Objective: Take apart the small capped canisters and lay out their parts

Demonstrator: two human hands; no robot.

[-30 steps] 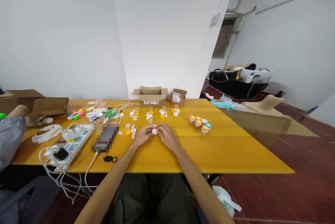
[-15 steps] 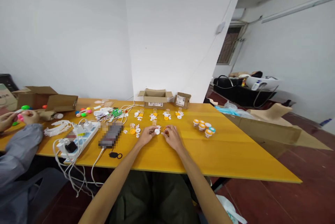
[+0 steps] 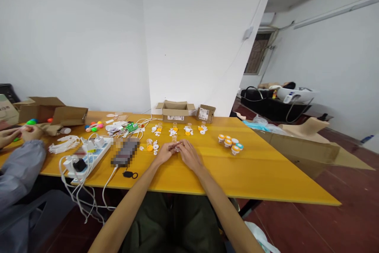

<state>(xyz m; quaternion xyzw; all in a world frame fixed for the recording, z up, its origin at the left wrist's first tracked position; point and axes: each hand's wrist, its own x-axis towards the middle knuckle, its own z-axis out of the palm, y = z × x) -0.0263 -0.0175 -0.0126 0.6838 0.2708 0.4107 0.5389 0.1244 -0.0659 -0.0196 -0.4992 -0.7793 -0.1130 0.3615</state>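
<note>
My left hand [image 3: 164, 153] and my right hand [image 3: 188, 154] meet over the yellow table [image 3: 254, 170], fingertips pinched together on a small white plastic part [image 3: 177, 148] that is mostly hidden between them. Just beyond my fingers lie groups of small white and orange parts [image 3: 173, 131] with little clear cups. A cluster of assembled orange, white and teal capped pieces [image 3: 230, 143] stands to the right of my hands. More loose parts [image 3: 151, 147] lie to the left of my left hand.
An open cardboard box [image 3: 175, 110] and a smaller box [image 3: 206, 113] stand at the table's far edge. A power strip [image 3: 89, 155] with cables, a phone [image 3: 125, 152] and a black key ring [image 3: 130, 174] lie left. Another person's hands [image 3: 13, 133] work at far left beside a larger box [image 3: 53, 113].
My hands were slightly apart half a second ago, the left holding the white part. They have now closed together on it. The other person's hands shifted a little.
</note>
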